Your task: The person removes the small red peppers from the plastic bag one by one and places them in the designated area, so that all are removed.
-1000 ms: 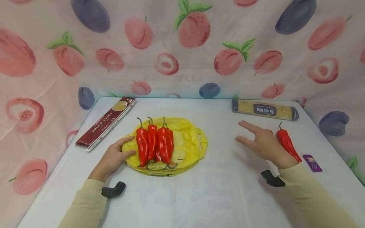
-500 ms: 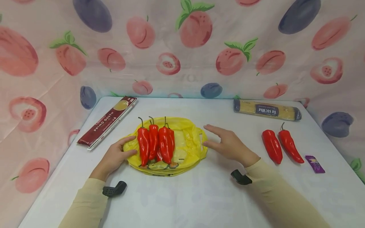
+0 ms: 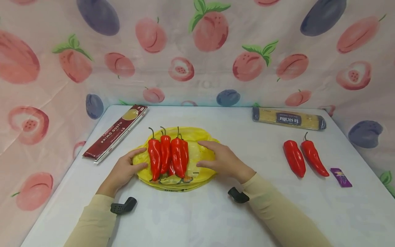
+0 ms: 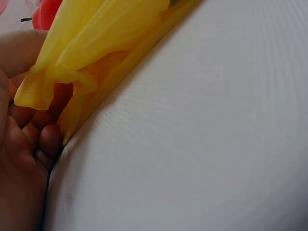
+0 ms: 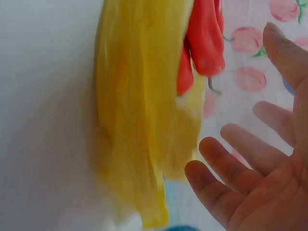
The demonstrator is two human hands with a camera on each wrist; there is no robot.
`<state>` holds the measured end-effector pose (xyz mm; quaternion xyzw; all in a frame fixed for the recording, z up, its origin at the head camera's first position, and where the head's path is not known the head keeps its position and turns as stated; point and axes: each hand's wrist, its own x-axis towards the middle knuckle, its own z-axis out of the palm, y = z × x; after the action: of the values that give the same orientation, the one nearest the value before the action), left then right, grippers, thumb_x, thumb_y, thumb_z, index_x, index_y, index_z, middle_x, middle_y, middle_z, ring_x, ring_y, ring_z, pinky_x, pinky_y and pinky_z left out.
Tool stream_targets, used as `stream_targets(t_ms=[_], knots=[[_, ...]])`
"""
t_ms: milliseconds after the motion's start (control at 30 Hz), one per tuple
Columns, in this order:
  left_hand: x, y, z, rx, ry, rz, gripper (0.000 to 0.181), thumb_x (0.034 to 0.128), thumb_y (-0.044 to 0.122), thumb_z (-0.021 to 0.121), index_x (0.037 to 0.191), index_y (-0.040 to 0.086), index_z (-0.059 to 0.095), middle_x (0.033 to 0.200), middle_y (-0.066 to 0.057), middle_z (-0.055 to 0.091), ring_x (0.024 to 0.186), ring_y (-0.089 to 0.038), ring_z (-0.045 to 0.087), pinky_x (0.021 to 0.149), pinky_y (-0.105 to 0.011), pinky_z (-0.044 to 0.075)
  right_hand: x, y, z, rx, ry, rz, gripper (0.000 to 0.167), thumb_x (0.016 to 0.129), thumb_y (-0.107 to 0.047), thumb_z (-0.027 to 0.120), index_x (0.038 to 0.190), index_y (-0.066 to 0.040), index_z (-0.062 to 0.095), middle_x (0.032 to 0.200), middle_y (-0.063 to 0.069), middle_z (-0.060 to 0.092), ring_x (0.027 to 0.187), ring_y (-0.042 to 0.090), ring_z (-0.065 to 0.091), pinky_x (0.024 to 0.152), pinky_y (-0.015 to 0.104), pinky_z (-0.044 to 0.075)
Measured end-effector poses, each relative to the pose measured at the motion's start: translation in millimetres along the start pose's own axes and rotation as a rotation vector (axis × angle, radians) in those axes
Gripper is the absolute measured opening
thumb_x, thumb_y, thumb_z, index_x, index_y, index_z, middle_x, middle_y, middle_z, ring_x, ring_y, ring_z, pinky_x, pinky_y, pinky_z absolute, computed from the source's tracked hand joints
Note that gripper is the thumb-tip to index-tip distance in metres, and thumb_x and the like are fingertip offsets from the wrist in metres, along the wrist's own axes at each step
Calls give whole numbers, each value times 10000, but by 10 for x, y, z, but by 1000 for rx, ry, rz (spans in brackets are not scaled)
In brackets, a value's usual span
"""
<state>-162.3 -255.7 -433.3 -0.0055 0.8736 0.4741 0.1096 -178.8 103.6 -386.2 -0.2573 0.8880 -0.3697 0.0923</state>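
Note:
Several red peppers (image 3: 166, 154) lie side by side, stems away from me, on a yellow plastic bag (image 3: 193, 156) spread across the table. At the bag's left edge, my left hand (image 3: 123, 170) holds the plastic; in the left wrist view, the thumb and curled fingers are around a fold of the yellow bag (image 4: 101, 48). My right hand (image 3: 226, 161) is over the bag's right side, thumb and forefinger apart and pointing toward the peppers. In the right wrist view, the fingers of my right hand (image 5: 260, 173) are spread and hold nothing, beside the bag (image 5: 139, 96).
Two more red peppers lie at the right, a stemmed one (image 3: 314, 159) beside another (image 3: 294, 158). A small purple packet (image 3: 340, 177) is near them. Spaghetti packs lie at the back: a dark red one (image 3: 115, 135) left, a clear one (image 3: 276, 118) right. Fruit-patterned cloth (image 3: 210, 75) rises behind.
My right hand has moved left, from beside the two right-hand peppers to above the bag's right part. My left hand stays at the bag's left edge.

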Motion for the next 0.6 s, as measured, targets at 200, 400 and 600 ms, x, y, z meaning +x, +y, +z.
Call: stream_targets(t_ms=[200, 400, 600], knots=[[1, -1, 9, -5, 3, 9, 671, 914, 308, 722, 1503, 129, 456, 1591, -188, 304, 1392, -400, 325, 1121, -609, 291, 106, -103, 182, 21, -24, -64, 722, 866, -319, 795, 1470, -63, 493, 1461, 86, 520, 1349, 283, 463, 1098, 469, 397], [-7, -15, 1, -2, -2, 16, 659, 915, 306, 718, 1499, 135, 462, 1591, -186, 305, 1405, -409, 307, 1122, -628, 271, 202, -203, 311, 42, -60, -8, 747, 860, -341, 796, 1495, -120, 471, 1453, 66, 519, 1237, 281, 544, 990, 403, 502], [-5, -11, -7, 1, -8, 10, 661, 918, 314, 714, 1502, 141, 458, 1594, -189, 294, 1427, -420, 271, 1125, -645, 245, 259, -261, 386, 39, -78, 70, 757, 874, -346, 781, 1523, -164, 437, 1450, 37, 505, 1216, 232, 531, 973, 372, 507]])
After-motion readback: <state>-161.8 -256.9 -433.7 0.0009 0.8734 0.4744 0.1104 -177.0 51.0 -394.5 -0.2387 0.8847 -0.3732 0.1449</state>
